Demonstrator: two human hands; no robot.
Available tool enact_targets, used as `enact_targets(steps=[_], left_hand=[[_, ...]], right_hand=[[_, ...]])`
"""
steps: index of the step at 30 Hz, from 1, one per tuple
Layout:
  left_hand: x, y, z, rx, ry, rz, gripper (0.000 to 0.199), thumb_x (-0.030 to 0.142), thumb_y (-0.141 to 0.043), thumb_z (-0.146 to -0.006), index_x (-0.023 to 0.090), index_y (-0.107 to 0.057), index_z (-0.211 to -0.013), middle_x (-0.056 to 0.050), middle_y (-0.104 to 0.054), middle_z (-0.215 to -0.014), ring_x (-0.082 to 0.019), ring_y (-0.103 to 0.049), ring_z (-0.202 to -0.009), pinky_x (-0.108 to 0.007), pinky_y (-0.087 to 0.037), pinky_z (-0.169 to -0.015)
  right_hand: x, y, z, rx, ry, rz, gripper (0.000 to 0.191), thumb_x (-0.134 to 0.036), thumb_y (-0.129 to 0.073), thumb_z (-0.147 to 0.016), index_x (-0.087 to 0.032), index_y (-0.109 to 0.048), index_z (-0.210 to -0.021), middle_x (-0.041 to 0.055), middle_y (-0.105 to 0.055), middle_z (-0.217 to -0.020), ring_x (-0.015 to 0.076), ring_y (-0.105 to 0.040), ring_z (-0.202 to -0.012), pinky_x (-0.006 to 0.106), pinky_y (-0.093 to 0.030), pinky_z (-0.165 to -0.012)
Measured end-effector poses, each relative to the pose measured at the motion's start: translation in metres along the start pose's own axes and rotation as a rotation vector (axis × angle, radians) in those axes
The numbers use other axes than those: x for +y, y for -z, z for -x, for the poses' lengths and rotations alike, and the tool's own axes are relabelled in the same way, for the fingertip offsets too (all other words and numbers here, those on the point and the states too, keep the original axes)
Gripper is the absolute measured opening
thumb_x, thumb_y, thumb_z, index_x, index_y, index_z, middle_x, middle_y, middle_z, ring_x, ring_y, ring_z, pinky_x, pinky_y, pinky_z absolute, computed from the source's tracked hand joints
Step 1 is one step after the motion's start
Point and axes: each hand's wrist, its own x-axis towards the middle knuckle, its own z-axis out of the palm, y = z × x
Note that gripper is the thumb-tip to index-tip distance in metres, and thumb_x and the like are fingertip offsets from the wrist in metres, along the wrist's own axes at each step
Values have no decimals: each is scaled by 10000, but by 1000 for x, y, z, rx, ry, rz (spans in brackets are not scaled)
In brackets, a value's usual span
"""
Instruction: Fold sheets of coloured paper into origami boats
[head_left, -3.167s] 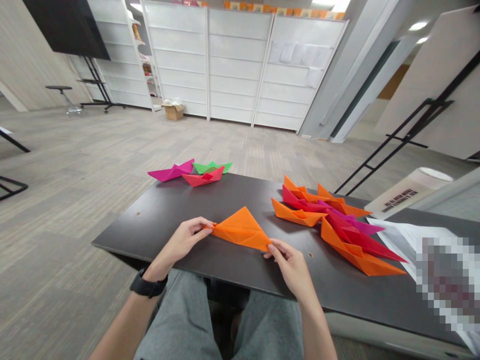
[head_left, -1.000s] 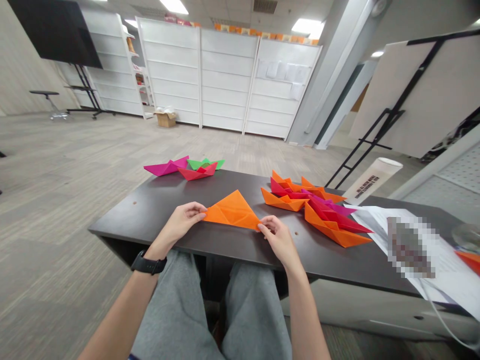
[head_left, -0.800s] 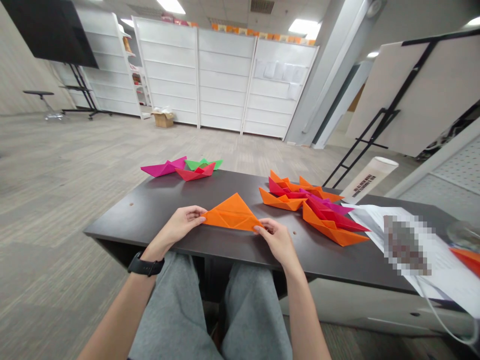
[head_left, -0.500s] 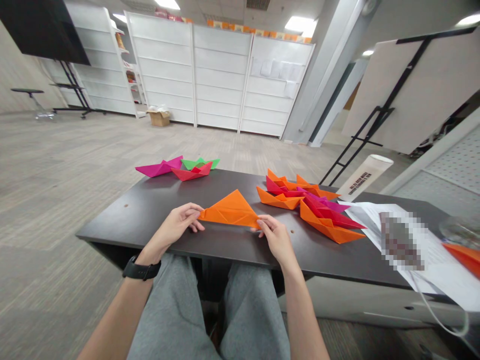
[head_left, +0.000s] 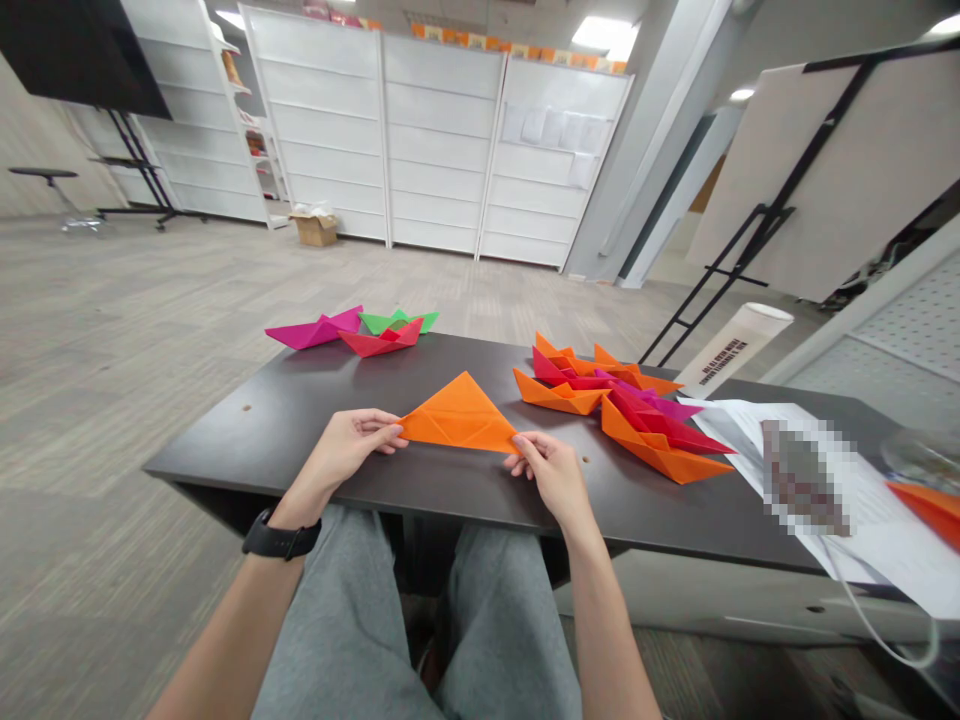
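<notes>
A folded orange paper triangle [head_left: 459,418] lies on the dark tabletop [head_left: 247,440], point away from me. My left hand [head_left: 352,445] pinches its left corner between fingers and thumb. My right hand [head_left: 551,475] holds its right corner the same way. A black watch [head_left: 277,540] sits on my left wrist. To the right stands a tight cluster of orange, red and magenta paper boats [head_left: 600,398]. A magenta boat [head_left: 315,331], a red boat [head_left: 381,339] and a green boat [head_left: 397,320] sit together at the far edge.
White printed sheets [head_left: 724,420] lie at the table's right end, partly blurred out, with an orange paper piece [head_left: 926,510] beyond them. A white cardboard tube [head_left: 731,345] rises behind them. My grey-trousered knees [head_left: 420,620] sit below the near edge.
The view has tilted and shifted, so the room and table sit differently in the picture. My hands have drawn closer to the triangle's corners, and the triangle now lies more level between them.
</notes>
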Motion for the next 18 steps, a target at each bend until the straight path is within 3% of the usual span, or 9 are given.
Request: enact_targets(steps=[6, 9, 12, 14, 18], left_hand=[[-1, -1, -2, 34, -9, -5, 500, 495, -874, -565, 123, -718, -859, -92, -774, -709, -268, -756, -700, -368, -609, -670], [0, 0, -2, 44, -16, -10, 494, 486, -876, -566, 119, -718, -857, -94, -773, -706, -262, -750, -688, -371, -607, -686], [6, 3, 4, 31, -44, -38, 437, 460, -837, -658, 116, -716, -898, -101, -775, -737, -258, -749, -713, -368, -600, -706], [13, 5, 10, -77, -77, -40, 411, 408, -814, -715, 120, -704, -987, -124, -787, -865, -259, -754, -802, -368, -593, -765], [29, -9, 15, -464, -95, -10, 518, 264, -842, -696, 152, -643, -1161, -174, -687, -1257, -288, -694, -1092, -388, -563, -910]], right_hand=[[4, 0, -1, -40, 114, 61, 385, -517, -546, -887, -165, -673, -975, 73, -745, -743, 174, -649, -632, 282, -468, -572], [6, 0, -1, -55, 109, 52, 389, -513, -541, -892, -153, -666, -967, 66, -736, -720, 158, -625, -581, 275, -463, -552], [6, 1, -1, -39, 83, 9, 390, -513, -560, -876, -146, -675, -935, 53, -719, -679, 140, -592, -531, 262, -442, -523], [4, 2, -2, -10, 62, -38, 391, -514, -577, -859, -144, -680, -934, 50, -712, -671, 132, -570, -512, 252, -422, -500], [2, 3, -3, -10, 31, -107, 391, -525, -594, -831, -150, -676, -907, 39, -693, -642, 122, -535, -481, 238, -381, -464]])
